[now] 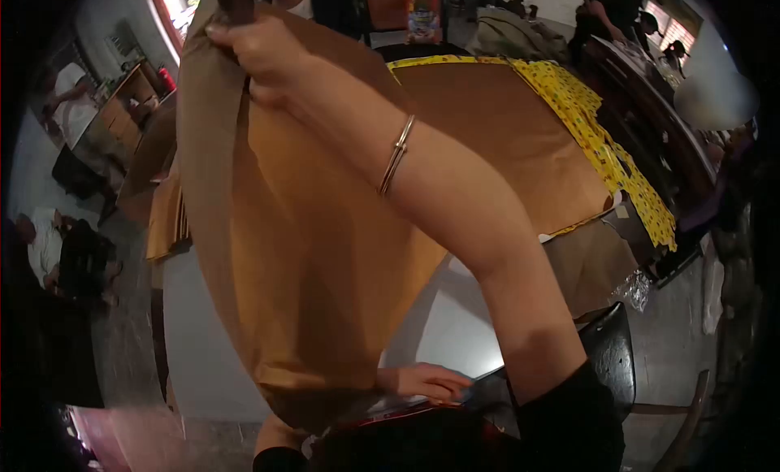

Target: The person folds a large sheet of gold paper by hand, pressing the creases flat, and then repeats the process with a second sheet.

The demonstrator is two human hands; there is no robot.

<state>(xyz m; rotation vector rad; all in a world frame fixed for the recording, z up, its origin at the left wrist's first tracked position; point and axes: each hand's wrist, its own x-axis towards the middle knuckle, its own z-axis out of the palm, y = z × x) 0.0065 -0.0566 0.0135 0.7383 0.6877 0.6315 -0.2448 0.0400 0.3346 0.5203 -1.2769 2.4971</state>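
Observation:
My right hand (264,54) is raised at the upper left, its fingers closed on the top edge of a large brown sheet (317,253). The sheet hangs down from it in a long fold toward me. A dark, blurred thing (236,5) shows just above that fist. My right forearm, with a metal bangle, crosses over the sheet. Low in the view, my left hand (426,383) lies with fingers extended near the front edge of the white tabletop (451,309). The hanging sheet hides part of my left forearm.
Another brown sheet (496,131) lies flat behind, bordered by yellow patterned cloth (561,90). A red-labelled bottle (422,17) stands at the back. Folded brown pieces (166,216) lie at left. A black chair (613,350) is at right. Other people sit at far left.

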